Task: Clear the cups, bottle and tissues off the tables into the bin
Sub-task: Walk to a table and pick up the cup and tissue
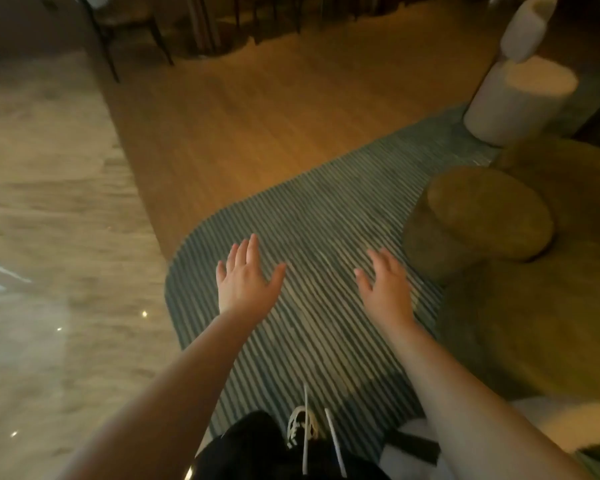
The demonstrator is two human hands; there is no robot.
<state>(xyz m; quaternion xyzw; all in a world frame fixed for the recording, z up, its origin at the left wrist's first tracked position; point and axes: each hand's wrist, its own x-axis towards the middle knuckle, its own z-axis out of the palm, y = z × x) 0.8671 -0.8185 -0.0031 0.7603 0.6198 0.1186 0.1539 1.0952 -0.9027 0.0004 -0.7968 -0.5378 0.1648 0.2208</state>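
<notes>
My left hand (pixel 245 275) and my right hand (pixel 385 285) are stretched out in front of me over a striped green rug (pixel 312 216), palms down and fingers straight. Neither hand holds anything. No cup, bottle, tissue or bin shows in this view. The picture is blurred by motion.
An olive round pouf (pixel 482 216) and a low wooden table (pixel 541 306) lie to the right. A white cylindrical stool (pixel 520 98) stands at the far right. Wooden floor (pixel 257 109) runs ahead, pale stone floor (pixel 49 202) to the left, chair legs (pixel 111 53) at the back.
</notes>
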